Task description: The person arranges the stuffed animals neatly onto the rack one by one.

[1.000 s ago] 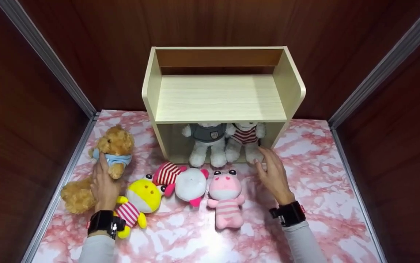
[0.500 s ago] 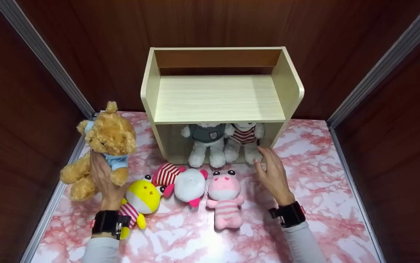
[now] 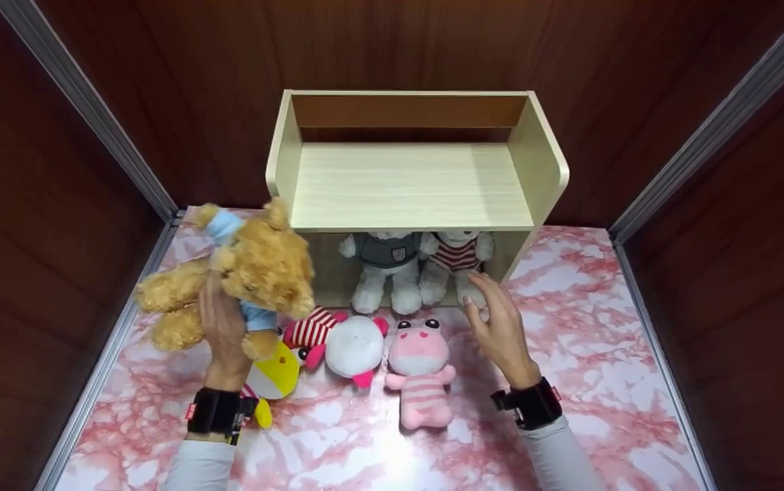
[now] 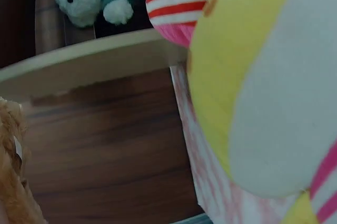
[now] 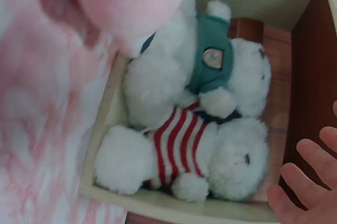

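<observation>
Dark brown panels (image 3: 405, 41) are seen at the top and sides of the head view, around a pink-and-white marbled surface (image 3: 337, 450). Left of centre, a brown bear (image 3: 270, 256) dressed in light blue is held by its body in the left hand (image 3: 222, 334); its legs are pointed to the left. Below it, a yellow toy (image 3: 281, 374) is partly covered by the bear and the hand. Nearer to the centre, a white-headed toy (image 3: 354, 348) is laid, and to its right a pink toy (image 3: 422, 372). Right of centre, the right hand (image 3: 503, 334) is seen with fingers loosely bent and thumb set wide apart; whether the striped bear (image 3: 456, 255) is touched by it cannot be told. This bear and a dark-shirted bear (image 3: 383, 252) are placed upright, side by side, in the lower part of a pale shelf unit (image 3: 412, 184), which is seen at the centre of the frame.
</observation>
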Demonstrator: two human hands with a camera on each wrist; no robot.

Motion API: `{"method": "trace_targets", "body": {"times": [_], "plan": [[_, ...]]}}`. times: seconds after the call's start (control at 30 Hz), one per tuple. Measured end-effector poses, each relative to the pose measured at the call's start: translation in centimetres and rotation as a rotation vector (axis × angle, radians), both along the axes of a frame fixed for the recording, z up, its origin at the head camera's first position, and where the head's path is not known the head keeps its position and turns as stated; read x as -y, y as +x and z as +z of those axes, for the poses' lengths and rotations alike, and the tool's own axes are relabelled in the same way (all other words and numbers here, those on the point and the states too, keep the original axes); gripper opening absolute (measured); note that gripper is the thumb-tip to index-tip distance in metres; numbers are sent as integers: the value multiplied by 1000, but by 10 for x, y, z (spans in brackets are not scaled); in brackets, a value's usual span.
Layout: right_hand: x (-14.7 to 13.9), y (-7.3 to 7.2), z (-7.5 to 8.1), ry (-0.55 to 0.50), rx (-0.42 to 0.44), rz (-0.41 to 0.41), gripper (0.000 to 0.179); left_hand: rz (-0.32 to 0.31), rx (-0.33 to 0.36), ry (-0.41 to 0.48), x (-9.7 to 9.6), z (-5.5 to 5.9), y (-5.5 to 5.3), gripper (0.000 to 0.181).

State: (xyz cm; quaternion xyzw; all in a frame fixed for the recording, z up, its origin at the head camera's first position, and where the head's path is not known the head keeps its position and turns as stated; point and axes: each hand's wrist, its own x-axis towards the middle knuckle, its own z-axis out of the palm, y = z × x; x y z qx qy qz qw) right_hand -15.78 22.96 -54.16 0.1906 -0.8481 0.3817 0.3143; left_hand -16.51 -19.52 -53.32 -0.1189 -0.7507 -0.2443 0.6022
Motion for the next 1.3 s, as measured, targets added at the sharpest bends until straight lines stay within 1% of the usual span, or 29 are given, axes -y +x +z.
{"method": "trace_targets", "body": {"times": [0.07,0.1,0.13,0.2,0.23,0.3,0.33,0.4,0.43,0.47,0.57,0.6,0.67,0.7,0.87,0.9,0.97,1.03,1.1,1.2,1.27,1.3], "plan": [[5,1,4,-12,-6,21,41,-20,-39,-12,-7,1,-2,39],[7,1,6,-16,-10,32,41,-18,-52,-29,-11,1,-2,35],[10,1,8,-19,-12,43,41,-29,-62,-39,-15,1,-3,33],[15,2,12,-28,-20,64,41,-54,-65,-70,-22,1,-3,36],[17,3,14,-31,-20,74,42,-61,-66,-96,-25,1,-2,42],[22,4,18,-40,-18,91,42,-67,-53,-166,-31,1,0,66],[25,5,19,-47,-13,99,42,-84,-46,-190,-34,0,1,78],[30,7,23,-63,-4,114,41,-114,-37,-229,-40,-2,3,92],[32,8,25,-70,-2,121,41,-131,-31,-242,-43,-2,4,93],[35,8,26,-77,1,127,42,-146,-28,-254,-46,-3,5,89],[42,12,31,-108,19,159,43,-177,-26,-293,-55,-7,5,68],[45,13,33,-124,33,175,44,-182,-16,-310,-58,-7,6,64],[50,16,37,-170,86,211,44,-196,-3,-337,-64,-8,6,65],[53,18,38,-203,124,237,44,-203,2,-347,-67,-9,5,69],[65,26,47,-407,360,374,39,-234,22,-403,-80,-13,5,93],[67,28,49,-448,406,398,39,-232,26,-417,-82,-14,5,95],[70,31,52,-513,489,437,47,-234,32,-438,-87,-17,5,97],[71,33,54,-551,566,461,62,-231,34,-457,-91,-19,5,96],[72,36,55,-576,629,483,75,-229,31,-474,-96,-21,5,90],[73,38,54,-604,686,532,79,-244,36,-489,-101,-24,5,78],[72,38,52,-626,706,560,81,-253,45,-493,-104,-25,5,72],[72,39,51,-623,711,558,83,-259,51,-491,-105,-26,5,70]]}}
